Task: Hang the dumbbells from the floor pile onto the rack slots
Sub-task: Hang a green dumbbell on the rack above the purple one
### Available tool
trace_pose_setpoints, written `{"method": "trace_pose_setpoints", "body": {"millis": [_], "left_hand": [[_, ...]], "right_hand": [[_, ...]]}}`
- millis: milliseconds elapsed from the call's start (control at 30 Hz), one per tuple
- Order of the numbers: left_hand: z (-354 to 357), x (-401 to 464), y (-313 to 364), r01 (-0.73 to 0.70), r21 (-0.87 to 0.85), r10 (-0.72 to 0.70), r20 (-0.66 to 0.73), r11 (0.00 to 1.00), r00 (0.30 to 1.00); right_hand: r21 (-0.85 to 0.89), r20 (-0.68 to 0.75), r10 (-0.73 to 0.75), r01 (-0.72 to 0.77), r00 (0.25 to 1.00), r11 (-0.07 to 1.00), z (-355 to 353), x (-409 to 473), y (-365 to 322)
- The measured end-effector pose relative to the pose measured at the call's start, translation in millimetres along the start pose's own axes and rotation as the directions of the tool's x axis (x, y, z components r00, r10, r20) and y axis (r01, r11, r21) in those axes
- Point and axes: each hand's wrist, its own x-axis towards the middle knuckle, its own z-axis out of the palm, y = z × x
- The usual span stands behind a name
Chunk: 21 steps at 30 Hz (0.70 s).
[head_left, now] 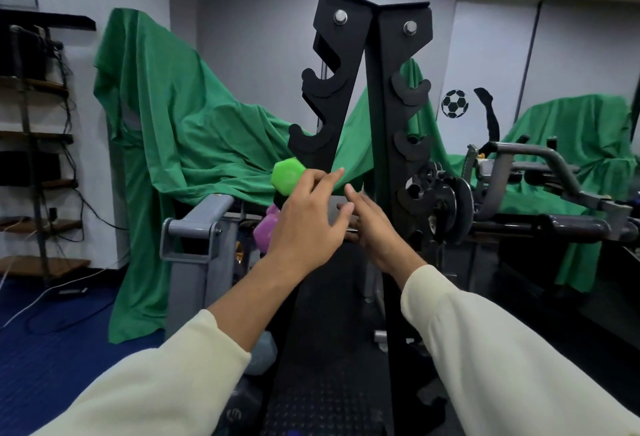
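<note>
A black A-frame dumbbell rack point(377, 96) stands in front of me, its upper hooked slots bare. A bright green dumbbell point(286, 176) sits at a left-side slot about halfway up the rack, only its left hex head showing. My left hand point(308, 224) covers its handle with the index finger stretched out; whether the other fingers curl around the bar is hidden. A pink dumbbell point(266, 231) hangs just below it. My right hand point(372, 224) hovers beside the left with straight fingers, holding nothing. A pale blue dumbbell point(263, 352) sits low by the rack's left side.
Green cloth point(180, 117) drapes over equipment behind the rack. A grey machine frame point(194, 228) stands at the left, a weight machine with black plates point(450, 203) at the right. Shelves and cables point(34, 145) line the left wall. Blue flooring point(52, 338) lies at lower left.
</note>
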Motion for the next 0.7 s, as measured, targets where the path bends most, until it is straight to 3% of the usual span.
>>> {"method": "trace_pose_setpoints", "body": {"millis": [133,300,700], "left_hand": [[20,-28,-6,0.054,-0.067,-0.044,0.144,0.996,0.989],[44,-70,-19,0.175,-0.023,-0.161,0.299,0.984,0.941],[86,-191,-55,0.408,0.126,-0.407,0.546,0.904,0.732]], "right_hand": [[-0.031,-0.026,0.036,-0.037,0.999,0.999,-12,-21,22],[-0.067,-0.071,0.127,-0.132,0.989,0.989,-23,-44,69],[-0.160,-0.106,0.369,-0.382,0.923,0.910,-22,-105,177]]}}
